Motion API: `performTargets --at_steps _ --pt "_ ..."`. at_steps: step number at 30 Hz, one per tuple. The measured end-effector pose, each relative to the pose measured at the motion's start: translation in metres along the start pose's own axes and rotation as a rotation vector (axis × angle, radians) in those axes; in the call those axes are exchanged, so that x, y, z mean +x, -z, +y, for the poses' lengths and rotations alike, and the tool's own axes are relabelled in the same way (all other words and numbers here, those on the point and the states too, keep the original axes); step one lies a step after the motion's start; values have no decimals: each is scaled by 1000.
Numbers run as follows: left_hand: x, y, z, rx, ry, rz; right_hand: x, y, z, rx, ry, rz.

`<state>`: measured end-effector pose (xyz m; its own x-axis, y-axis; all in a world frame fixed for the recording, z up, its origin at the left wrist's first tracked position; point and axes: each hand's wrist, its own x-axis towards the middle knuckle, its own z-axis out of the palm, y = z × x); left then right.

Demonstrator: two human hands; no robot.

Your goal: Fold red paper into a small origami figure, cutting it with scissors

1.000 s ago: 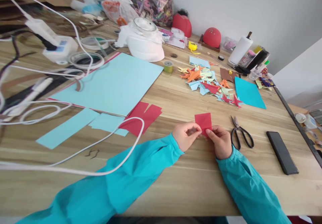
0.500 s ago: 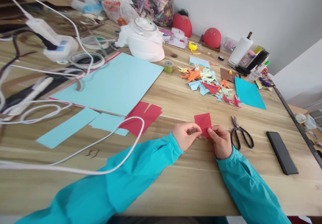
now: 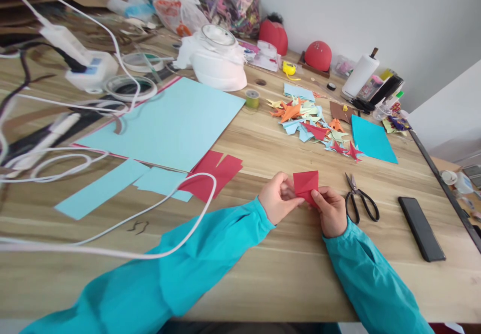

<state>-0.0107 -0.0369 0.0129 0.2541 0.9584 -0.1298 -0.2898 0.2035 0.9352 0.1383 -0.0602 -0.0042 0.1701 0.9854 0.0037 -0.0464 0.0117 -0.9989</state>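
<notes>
Pinching the small red creased paper square (image 3: 306, 183) by its lower edges with left hand (image 3: 277, 203) and right hand (image 3: 330, 213), just above the pale wooden tabletop (image 3: 289, 264) beside the black-handled metal scissors (image 3: 359, 200); likely to fold askew or tear at the diagonal crease through uneven pull.

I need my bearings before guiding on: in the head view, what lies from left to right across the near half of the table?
light blue paper strip → red paper scraps → left hand → red folded paper → right hand → scissors → black phone
</notes>
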Motion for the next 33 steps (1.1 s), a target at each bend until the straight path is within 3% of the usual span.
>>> performTargets --at_steps 6,33 --pt "0 1 1 60 78 -126 0 -2 -2 13 18 1" --pt "2 1 5 -117 254 -112 1 -3 -5 131 -118 53"
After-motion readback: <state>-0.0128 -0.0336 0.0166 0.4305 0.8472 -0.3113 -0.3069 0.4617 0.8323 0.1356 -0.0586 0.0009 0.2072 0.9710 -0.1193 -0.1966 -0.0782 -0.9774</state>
